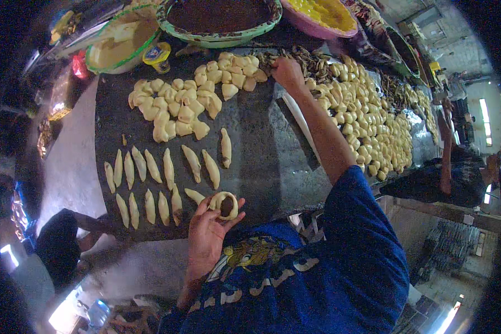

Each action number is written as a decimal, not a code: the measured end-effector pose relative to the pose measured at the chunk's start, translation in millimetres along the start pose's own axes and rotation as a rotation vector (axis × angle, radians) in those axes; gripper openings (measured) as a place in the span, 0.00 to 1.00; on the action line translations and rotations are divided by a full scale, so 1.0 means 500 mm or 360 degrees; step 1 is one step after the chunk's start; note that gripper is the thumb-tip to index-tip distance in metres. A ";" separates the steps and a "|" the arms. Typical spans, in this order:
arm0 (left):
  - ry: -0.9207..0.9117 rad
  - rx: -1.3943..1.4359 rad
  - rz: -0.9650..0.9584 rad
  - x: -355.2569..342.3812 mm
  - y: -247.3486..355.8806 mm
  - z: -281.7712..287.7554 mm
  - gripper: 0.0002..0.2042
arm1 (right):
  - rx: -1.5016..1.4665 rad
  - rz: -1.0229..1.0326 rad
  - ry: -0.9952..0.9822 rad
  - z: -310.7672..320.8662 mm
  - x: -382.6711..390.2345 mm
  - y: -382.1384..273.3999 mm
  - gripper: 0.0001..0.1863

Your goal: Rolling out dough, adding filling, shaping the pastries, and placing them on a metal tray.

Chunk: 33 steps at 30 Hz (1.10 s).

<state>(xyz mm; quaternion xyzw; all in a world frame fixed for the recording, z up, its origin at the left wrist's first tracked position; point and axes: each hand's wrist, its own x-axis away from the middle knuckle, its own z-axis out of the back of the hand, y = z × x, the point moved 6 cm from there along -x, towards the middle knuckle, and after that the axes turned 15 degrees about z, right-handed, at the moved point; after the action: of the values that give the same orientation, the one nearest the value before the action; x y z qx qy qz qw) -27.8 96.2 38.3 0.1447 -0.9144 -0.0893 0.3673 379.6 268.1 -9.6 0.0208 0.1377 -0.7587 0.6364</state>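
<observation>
Fingers curl a dough ring (yellow-labelled tin beyond).

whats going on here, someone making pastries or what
A person is shaping dough at a dark worktop. The left hand holds a dough piece curled into a ring, while the right hand reaches to the far heap of small dough pieces. Rows of finished pointed rolls lie in front.
</observation>
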 end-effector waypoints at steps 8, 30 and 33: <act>-0.0101 0.0006 -0.0157 -0.016 0.003 -0.022 0.20 | -0.1933 -0.0096 0.0137 0.183 0.205 -0.160 0.11; -0.0143 -0.0078 -0.0270 -0.012 -0.130 -0.122 0.16 | -0.0759 0.1481 0.0387 0.368 0.519 -0.388 0.16; -0.0095 -0.0092 -0.0251 -0.015 -0.136 -0.124 0.16 | -0.0722 0.1538 0.0326 0.366 0.535 -0.381 0.19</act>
<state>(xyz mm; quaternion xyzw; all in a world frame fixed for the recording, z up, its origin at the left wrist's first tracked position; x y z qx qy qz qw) 34.0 30.9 59.5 0.2028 -0.9077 -0.1486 0.3358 170.4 -2.7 145.7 0.0176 0.3341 -0.3251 0.8845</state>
